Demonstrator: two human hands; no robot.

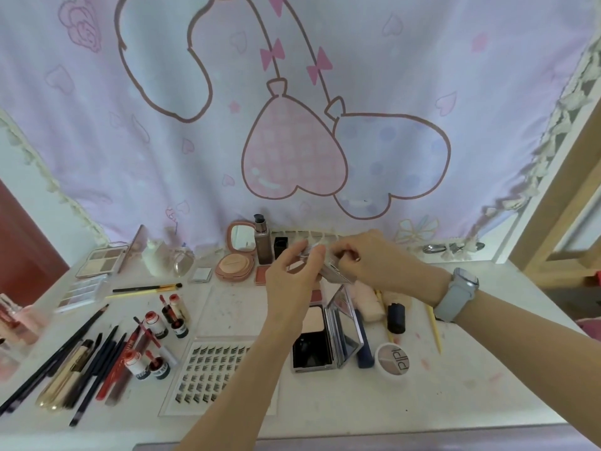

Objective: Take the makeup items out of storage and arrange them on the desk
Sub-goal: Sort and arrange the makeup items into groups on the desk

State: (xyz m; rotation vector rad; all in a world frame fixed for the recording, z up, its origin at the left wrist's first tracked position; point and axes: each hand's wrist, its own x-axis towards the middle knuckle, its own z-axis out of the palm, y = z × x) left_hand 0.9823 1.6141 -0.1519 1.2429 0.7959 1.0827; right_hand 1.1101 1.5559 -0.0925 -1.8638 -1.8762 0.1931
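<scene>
My left hand (294, 268) and right hand (364, 255) pinch a small compact (328, 271). I should open it gently. Then set it on the bench (471, 395).

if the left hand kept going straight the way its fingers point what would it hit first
Probably the small clear case that the left hand already pinches together with the right hand. Past it the line runs toward the black lipstick tube by the curtain, though depth is unclear.

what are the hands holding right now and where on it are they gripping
Both hands hold one small clear-lidded compact case above the desk. The left hand pinches its raised clear lid at the upper left edge; the right hand grips the case's right side.
</scene>
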